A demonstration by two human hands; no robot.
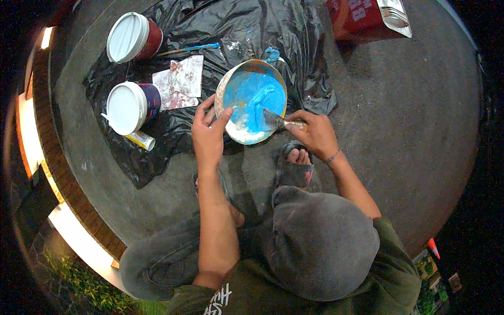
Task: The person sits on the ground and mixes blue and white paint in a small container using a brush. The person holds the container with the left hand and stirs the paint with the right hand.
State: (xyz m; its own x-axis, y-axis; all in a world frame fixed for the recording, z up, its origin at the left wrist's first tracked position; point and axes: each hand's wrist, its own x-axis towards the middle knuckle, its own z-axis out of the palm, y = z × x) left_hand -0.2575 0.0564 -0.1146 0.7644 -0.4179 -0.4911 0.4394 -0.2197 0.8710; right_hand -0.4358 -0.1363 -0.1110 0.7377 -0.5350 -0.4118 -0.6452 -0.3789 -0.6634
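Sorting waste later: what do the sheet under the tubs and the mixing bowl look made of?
The sheet looks like thin black plastic film: glossy and crinkled. The bowl may be plastic or metal; blue paint coats its inside, so I can't tell.

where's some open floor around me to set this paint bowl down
Bare concrete lies to your right, between the black sheet and the red box. Another bare strip runs below the sheet, left of your left hand. The sheet's left side is crowded with two tubs and paper scraps.
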